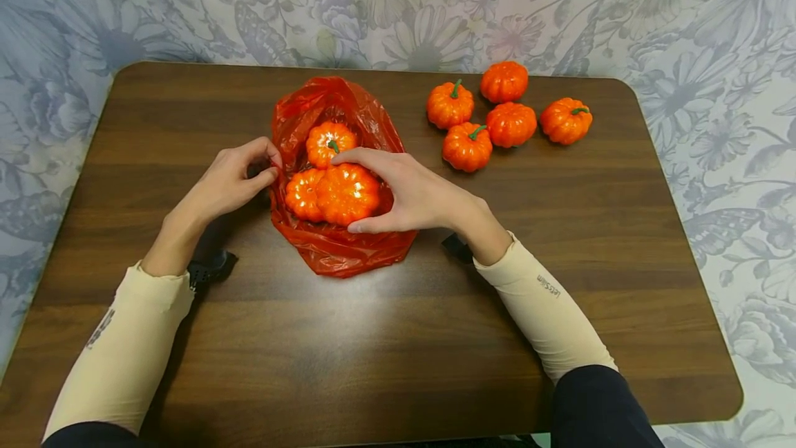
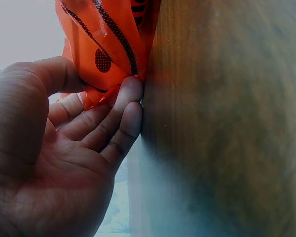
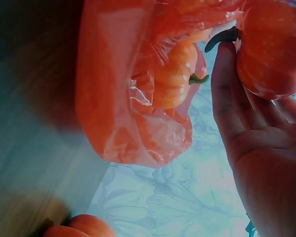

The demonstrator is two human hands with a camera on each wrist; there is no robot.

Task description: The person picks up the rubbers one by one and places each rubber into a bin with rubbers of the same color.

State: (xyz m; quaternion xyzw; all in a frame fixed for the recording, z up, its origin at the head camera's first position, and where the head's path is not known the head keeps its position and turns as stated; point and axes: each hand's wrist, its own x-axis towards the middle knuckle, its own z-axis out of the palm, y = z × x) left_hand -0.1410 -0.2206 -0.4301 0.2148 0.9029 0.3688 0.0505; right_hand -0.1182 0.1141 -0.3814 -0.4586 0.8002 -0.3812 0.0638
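Observation:
A red plastic bag point(image 1: 348, 254) lies with its mouth spread on the table, holding small orange pumpkins point(image 1: 320, 151). My left hand point(image 1: 233, 182) pinches the bag's left edge between thumb and fingers; the left wrist view shows the hand point(image 2: 74, 148) at the thin orange-red film point(image 2: 108, 49). Over the bag, my right hand point(image 1: 413, 192) grips a pumpkin point(image 1: 348, 196) with thumb and fingers around its sides. In the right wrist view this pumpkin point(image 3: 271, 49) has a dark green stem, and the hand point(image 3: 271, 163) supports it beside the bag point(image 3: 113, 98).
Several loose orange pumpkins point(image 1: 511, 124) stand at the back of the brown table point(image 1: 560, 323), right of the bag; some have green stems. Floral wallpaper point(image 1: 429, 19) borders the table's back and right edges. Black devices point(image 1: 211, 268) are at both wrists.

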